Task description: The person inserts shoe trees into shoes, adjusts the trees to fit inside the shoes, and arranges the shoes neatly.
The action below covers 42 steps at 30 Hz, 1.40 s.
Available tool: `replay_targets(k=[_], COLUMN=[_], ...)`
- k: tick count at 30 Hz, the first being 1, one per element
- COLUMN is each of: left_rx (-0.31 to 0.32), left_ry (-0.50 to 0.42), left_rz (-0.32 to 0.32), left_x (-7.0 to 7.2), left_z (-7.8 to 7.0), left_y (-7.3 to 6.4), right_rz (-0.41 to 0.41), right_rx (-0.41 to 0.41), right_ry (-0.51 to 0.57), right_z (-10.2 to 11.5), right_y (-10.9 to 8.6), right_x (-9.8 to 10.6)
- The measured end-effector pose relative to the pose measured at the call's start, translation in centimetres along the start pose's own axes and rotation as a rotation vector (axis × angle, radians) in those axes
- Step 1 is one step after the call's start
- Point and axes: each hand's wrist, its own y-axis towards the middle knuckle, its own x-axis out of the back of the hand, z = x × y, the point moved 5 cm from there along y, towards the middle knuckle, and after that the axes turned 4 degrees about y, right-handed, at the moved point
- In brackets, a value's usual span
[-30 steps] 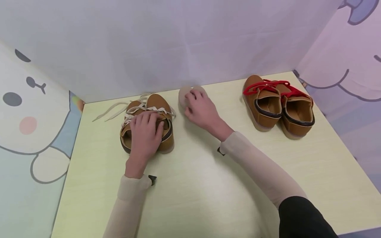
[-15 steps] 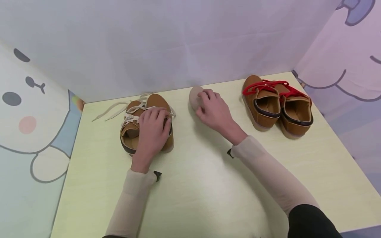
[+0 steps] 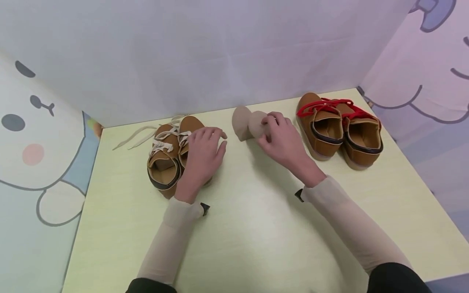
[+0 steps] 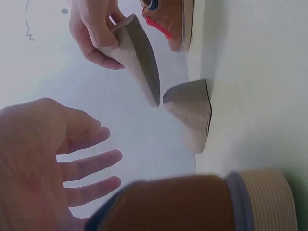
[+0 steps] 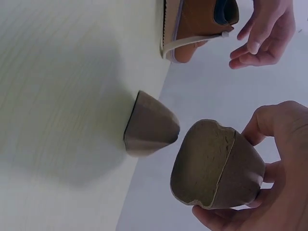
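My right hand (image 3: 286,146) pinches a hollow, grey-brown moulded pulp shoe insert (image 3: 257,124) and holds it up off the table. The right wrist view shows the rough cut rim of that insert (image 5: 202,161) between thumb and fingers. A matching insert (image 3: 240,122) stands on the table by the back wall, just left of the held one. My left hand (image 3: 201,158), fingers spread and holding nothing, hovers over a pair of brown shoes with cream laces (image 3: 163,146). It hides most of the right shoe of that pair.
At the back right stands another pair of brown shoes, with red laces (image 3: 337,126). Loose lace ends (image 3: 137,138) trail leftward from the left pair. The pale table (image 3: 249,236) meets a light fabric wall (image 3: 183,61) at the back, with cartoon-printed panels (image 3: 40,162) on both sides.
My right hand has moved right and lifted one insert away from the other. My left hand has shifted right across the cream-laced shoes, uncovering the left shoe.
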Motion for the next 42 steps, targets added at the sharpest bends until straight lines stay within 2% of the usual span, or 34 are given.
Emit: replay_targets(k=[15,22,35,42], left_rx=[-0.032,-0.048,-0.106,-0.145], left_ry=[0.004,0.044,0.012,0.019], left_rz=[0.105,0.166,0.212,0.209], left_x=[-2.1,-3.1,-5.1,-6.2], left_z=[-3.1,-4.2,-6.1,-7.3], left_y=[3.1,4.4,5.9,6.5], right_rz=[-0.066,-0.085,-0.153,-0.216], right_rx=[-0.017,-0.074,-0.136,-0.101], right_ry=[0.063,0.110,0.124,0.106], right_z=[-1.8,-3.1,-4.5,-4.9], right_y=[-2.7,-3.9,-7.0,-8.1], right_x=[3.1,4.4,5.9,6.5])
